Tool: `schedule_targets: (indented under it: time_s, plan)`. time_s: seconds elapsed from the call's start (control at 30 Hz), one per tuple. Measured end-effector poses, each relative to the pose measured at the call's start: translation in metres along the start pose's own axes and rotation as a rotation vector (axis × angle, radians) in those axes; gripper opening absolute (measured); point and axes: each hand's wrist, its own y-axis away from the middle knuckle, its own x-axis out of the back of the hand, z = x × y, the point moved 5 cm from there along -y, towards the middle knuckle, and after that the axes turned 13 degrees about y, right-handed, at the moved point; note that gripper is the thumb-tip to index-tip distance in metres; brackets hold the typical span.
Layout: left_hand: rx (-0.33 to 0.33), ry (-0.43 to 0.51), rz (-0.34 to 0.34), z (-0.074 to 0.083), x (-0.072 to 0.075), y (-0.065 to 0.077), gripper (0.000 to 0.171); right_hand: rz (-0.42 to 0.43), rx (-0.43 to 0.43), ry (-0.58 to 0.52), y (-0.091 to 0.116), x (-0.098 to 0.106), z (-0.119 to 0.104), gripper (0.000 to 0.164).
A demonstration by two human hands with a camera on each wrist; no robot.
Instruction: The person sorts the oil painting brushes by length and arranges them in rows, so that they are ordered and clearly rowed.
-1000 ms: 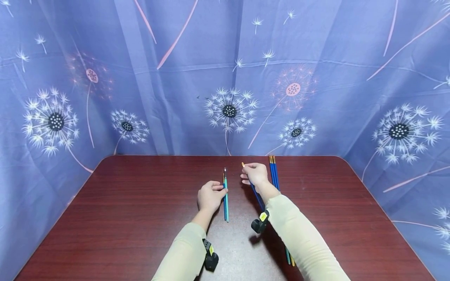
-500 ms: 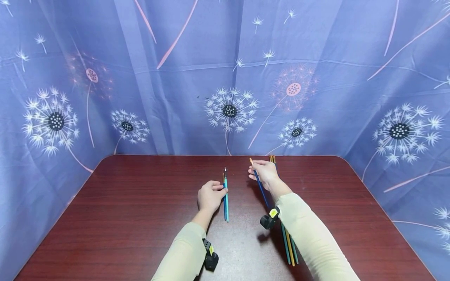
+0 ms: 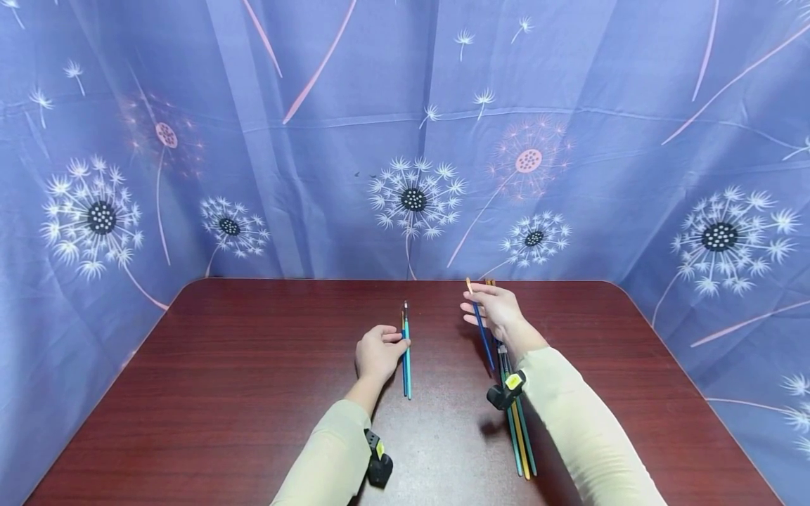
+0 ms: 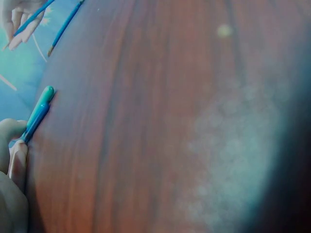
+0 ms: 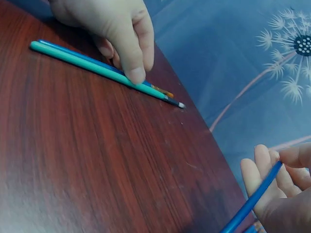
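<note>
My left hand [image 3: 378,353] rests at mid-table, its thumb and fingers pinching a teal paintbrush [image 3: 408,376] and a blue paintbrush [image 5: 109,67] that lie side by side. Their bristle ends point to the back edge. To the right, my right hand [image 3: 503,315] pinches another blue paintbrush [image 3: 484,340] near its pale bristle end, between thumb and index finger, the other fingers spread. That brush slants, handle end toward me. It hangs close to the row of paintbrushes [image 3: 522,439] on the right, partly covered by my right hand and wrist.
The row on the right holds teal and yellow handles near me, with blue brushes [image 4: 66,27] behind them toward the back edge. A dark red wooden table [image 3: 253,379] lies under everything. A blue dandelion-patterned curtain [image 3: 329,176] stands around its back and sides.
My right hand has moved right with the blue paintbrush, toward the row of brushes, uncovering more of the teal and yellow handles. My left hand has stayed in place on its two brushes.
</note>
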Motion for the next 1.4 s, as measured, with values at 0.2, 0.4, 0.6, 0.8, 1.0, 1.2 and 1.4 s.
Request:
schedule_targets:
  time_s: [0.2, 0.4, 0.6, 0.8, 1.0, 1.2, 1.4]
  plan:
    - [0.005, -0.003, 0.000, -0.001, 0.000, -0.001, 0.032, 0.022, 0.024, -0.041, 0.000, 0.014, -0.003, 0.047]
    - [0.019, 0.001, -0.001, -0.002, 0.000, -0.001, 0.033, 0.026, 0.048, -0.084, -0.001, 0.023, -0.004, 0.051]
    - [0.012, 0.002, -0.001, -0.002, -0.001, -0.002, 0.032, 0.038, 0.084, -0.115, -0.002, 0.034, -0.005, 0.051]
    - [0.002, 0.008, 0.000, 0.000, 0.000, 0.000, 0.033, 0.073, 0.052, -0.059, -0.002, 0.046, -0.005, 0.050]
    - [0.000, -0.002, -0.003, 0.001, 0.000, 0.000, 0.032, 0.121, 0.035, -0.025, -0.003, 0.057, -0.006, 0.041]
    - [0.001, -0.007, 0.001, 0.000, 0.001, 0.000, 0.033, 0.171, 0.039, 0.010, -0.006, 0.064, -0.006, 0.044]
    - [0.010, -0.008, 0.000, 0.001, 0.001, 0.000, 0.033, 0.187, 0.047, -0.047, -0.012, 0.071, -0.003, 0.027]
